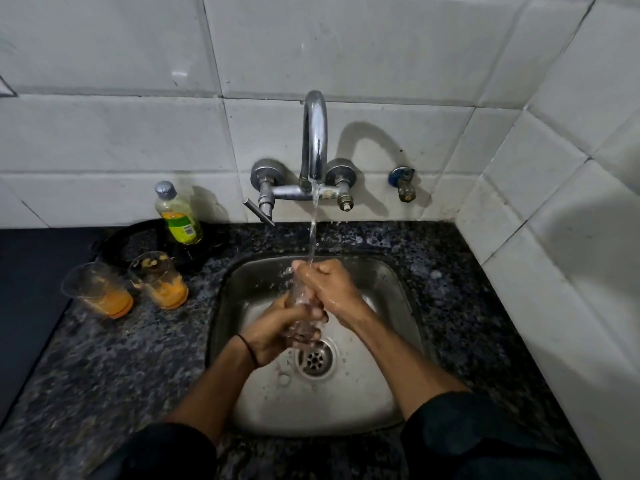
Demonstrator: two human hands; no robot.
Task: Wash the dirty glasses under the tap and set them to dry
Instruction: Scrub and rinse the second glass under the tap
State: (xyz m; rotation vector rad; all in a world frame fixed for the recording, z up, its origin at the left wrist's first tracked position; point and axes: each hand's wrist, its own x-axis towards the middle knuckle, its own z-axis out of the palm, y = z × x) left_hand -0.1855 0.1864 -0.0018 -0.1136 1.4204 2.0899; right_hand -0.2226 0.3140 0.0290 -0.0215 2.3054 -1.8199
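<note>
A clear glass (304, 323) is held upright over the steel sink (388, 292), under water running from the chrome tap (314, 133). My left hand (273, 330) grips its lower part from the left. My right hand (327, 289) wraps the upper part, fingers at the rim where the stream lands. Most of the glass is hidden by my hands. Two dirty glasses with orange residue stand on the counter to the left: one (98, 289) farther left, one (159, 280) nearer the sink.
A bottle of green dish liquid (178, 214) stands on a black round plate (117, 244) behind the dirty glasses. The speckled granite counter (460, 282) surrounds the sink. A small valve (403, 183) sticks out of the tiled wall at right. A dark surface (27, 271) lies far left.
</note>
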